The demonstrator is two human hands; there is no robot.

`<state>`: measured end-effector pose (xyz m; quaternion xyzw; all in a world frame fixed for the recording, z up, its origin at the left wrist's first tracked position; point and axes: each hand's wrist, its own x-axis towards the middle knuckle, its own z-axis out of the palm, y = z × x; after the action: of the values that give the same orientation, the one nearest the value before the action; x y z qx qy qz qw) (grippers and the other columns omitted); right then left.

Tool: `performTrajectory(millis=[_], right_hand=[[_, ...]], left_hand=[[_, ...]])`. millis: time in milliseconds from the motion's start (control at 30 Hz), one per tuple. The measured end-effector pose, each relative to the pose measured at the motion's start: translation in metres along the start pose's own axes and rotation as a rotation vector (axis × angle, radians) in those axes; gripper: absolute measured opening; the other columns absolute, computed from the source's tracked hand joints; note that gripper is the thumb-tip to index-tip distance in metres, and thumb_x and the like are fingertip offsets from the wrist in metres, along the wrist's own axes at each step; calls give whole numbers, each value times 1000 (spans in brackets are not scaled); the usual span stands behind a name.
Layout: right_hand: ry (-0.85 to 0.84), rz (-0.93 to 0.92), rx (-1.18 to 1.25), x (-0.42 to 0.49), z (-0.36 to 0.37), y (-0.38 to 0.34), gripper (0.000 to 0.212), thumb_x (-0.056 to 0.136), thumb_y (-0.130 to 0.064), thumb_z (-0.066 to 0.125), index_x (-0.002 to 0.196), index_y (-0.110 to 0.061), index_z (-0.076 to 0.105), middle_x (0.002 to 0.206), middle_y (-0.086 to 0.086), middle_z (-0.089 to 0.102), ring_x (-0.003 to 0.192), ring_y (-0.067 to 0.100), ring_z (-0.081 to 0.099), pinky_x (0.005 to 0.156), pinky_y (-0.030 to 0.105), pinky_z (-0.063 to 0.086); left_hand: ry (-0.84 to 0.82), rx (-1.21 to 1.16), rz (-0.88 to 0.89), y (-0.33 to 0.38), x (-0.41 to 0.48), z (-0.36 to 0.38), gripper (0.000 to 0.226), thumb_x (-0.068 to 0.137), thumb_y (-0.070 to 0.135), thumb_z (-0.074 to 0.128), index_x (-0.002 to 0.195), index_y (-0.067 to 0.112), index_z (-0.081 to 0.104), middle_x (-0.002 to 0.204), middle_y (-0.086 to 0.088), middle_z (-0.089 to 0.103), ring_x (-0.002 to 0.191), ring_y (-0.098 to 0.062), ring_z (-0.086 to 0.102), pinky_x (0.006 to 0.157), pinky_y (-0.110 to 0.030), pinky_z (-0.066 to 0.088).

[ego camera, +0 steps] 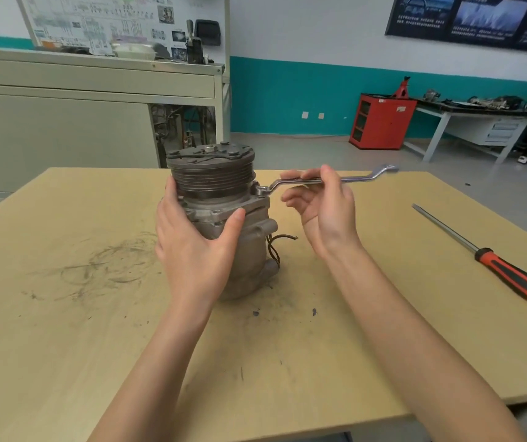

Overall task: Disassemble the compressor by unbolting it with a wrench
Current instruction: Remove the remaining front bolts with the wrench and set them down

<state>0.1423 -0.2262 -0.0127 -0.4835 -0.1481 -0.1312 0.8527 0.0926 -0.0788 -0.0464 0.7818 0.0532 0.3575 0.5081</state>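
A grey metal compressor [240, 215] stands upright on the wooden table [64, 314], its dark grooved pulley on top. My left hand [192, 244] wraps around the housing from the left, thumb across the front below the flange. A silver offset ring wrench [358, 178] lies level, its ring end seated on a bolt [260, 190] at the flange's right side. My right hand [323, 205] pinches the wrench's shaft between thumb and fingertips, with the lower fingers loosely spread beneath.
A screwdriver [492, 263] with a red and black handle lies on the table at the right. Thin wires [279, 242] stick out of the compressor's right side. Behind the table stand a grey cabinet [64, 122], a red tool cart [382, 121] and a workbench [485, 122].
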Motion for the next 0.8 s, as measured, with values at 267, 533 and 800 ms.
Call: performTrajectory(millis=[267,533,800], right_hand=[[-242,472,-78,69,8,11,35,102,-19,36,72,-10,51,59,2,62,43,6,51,38,14,40],[-181,425,36,61,10,-2,47,103,-37,32,69,-11,52,60,5,65,42,7,55,40,13,43],[-108,-410,-773,14,43,-50,48,99,-33,48,68,1,60,53,9,65,43,19,64,41,28,51]], left_hand=[[1,-3,-4,0,-1,1,98,73,56,62,153,22,18,152,2,32,142,-16,28,117,-49,25],[-1,11,-8,2,-1,-1,97,76,54,64,154,21,18,154,-1,31,143,-19,27,116,-52,24],[5,25,-9,0,0,1,93,82,49,70,154,21,17,155,-1,30,144,-19,26,116,-53,23]])
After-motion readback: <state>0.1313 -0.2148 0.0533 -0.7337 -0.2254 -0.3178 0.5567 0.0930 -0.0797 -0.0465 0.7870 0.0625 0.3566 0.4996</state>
